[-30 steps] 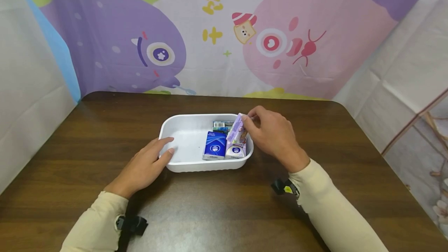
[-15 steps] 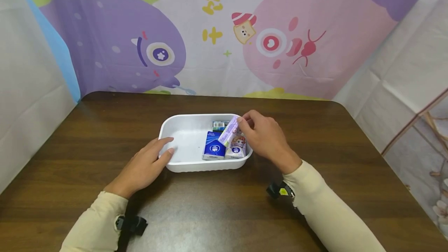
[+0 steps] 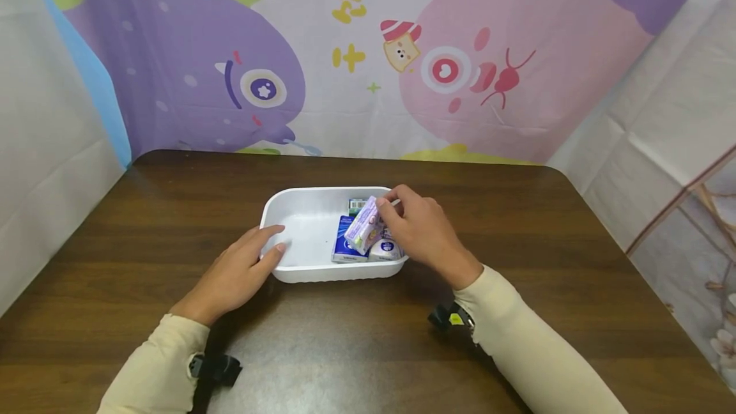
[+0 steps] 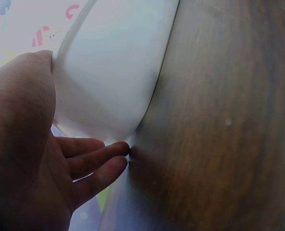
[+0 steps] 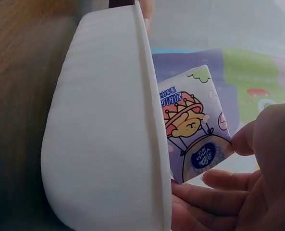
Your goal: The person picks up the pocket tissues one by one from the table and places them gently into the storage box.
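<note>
A white plastic tray (image 3: 322,273) stands on the table. My left hand (image 3: 232,273) grips its left end, with the thumb and a finger over the rim and other fingers against the outer wall in the left wrist view. My right hand (image 3: 422,229) pinches the upper end of a purple tissue pack (image 3: 362,225) with cartoon print, holding it tilted above the tray's right half. Beneath it lie a blue tissue pack (image 3: 340,253) and a white-and-purple tissue pack (image 3: 385,250), both partly covered. Behind them sits a small green-blue pack (image 3: 356,205) with a barcode, partly hidden.
The brown wooden table (image 3: 322,344) reaches around the tray on all sides. A cartoon-printed curtain (image 3: 345,126) hangs behind its far edge, with pale cloth at both sides. Dark wrist cameras (image 3: 215,369) sit on both sleeves.
My right hand has moved left with the purple tissue pack, from over the white-and-purple pack to over the blue one. The left hand and the tray have stayed nearly still.
</note>
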{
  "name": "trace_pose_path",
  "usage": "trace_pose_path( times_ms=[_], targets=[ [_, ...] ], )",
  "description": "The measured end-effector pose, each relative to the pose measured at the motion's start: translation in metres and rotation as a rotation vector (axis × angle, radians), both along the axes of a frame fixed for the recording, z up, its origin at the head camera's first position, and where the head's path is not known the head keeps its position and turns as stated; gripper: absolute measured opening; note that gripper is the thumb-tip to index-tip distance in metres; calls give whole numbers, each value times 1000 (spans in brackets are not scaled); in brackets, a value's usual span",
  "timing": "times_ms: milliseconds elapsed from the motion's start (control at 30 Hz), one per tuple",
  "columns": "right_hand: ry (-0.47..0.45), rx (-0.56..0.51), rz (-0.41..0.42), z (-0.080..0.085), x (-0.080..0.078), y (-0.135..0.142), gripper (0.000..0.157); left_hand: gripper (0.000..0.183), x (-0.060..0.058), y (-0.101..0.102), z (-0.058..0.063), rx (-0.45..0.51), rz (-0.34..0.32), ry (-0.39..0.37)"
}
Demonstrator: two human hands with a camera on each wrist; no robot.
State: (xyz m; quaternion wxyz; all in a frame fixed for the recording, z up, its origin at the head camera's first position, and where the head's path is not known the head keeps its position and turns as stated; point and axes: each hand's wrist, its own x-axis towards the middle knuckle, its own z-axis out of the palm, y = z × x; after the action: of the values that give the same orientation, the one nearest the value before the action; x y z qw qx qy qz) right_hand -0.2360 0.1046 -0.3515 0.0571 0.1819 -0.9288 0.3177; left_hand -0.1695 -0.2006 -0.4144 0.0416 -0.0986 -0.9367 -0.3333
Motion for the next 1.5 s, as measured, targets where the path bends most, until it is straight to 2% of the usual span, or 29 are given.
trace_pose_path(
  times_ms=[533, 900, 1033, 1267, 1500],
  targets=[
    [-12, -55, 41, -6, 5, -19, 35, 55, 1, -2, -2, 1, -3, 5],
    [42, -110, 69, -10, 5, -25, 31, 53, 0, -2, -1, 3, -8, 13],
    [43, -107, 80, -12, 4, -26, 31, 53, 0, -1, -1, 5, -7, 11],
    [-13, -89, 97, -12, 6, -25, 34, 53, 0, -1, -1, 6, -7, 14],
    [11, -19, 100, -11, 7, -24, 37, 53, 0, 0, -1, 9, -9, 11]
  ],
)
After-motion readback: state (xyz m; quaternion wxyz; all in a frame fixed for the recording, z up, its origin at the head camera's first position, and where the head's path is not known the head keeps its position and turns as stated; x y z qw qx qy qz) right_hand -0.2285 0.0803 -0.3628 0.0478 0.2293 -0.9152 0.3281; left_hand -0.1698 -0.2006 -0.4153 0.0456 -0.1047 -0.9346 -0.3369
